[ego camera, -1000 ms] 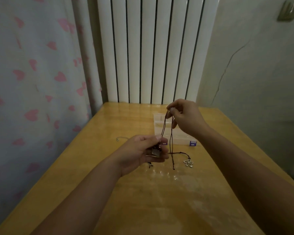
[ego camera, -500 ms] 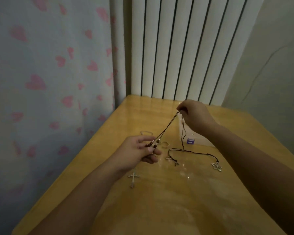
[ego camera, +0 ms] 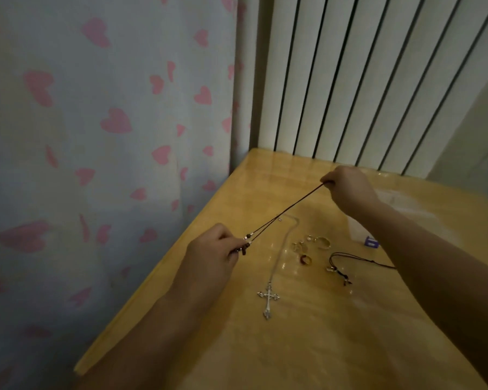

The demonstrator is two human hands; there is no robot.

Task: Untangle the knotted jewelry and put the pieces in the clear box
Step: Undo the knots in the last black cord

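Observation:
A dark cord necklace (ego camera: 288,211) with small beads is stretched taut above the wooden table (ego camera: 307,347). My left hand (ego camera: 212,254) pinches its beaded end at the lower left. My right hand (ego camera: 347,190) pinches the other end, higher and farther back. On the table below lie a silver chain with a cross pendant (ego camera: 268,299), several rings (ego camera: 310,247) and a second dark cord necklace (ego camera: 350,261), partly hidden by my right forearm. The clear box (ego camera: 400,201) is blurred behind my right arm, with a blue label (ego camera: 370,242) at its near edge.
A curtain with pink hearts (ego camera: 96,136) hangs along the table's left edge. A white ribbed radiator (ego camera: 364,80) stands behind the table's far edge. A pale wall closes the right side.
My view has swung left and down. My hands have moved apart, pulling the cord from a hanging loop into a taut line. The cross pendant and rings came into sight on the table.

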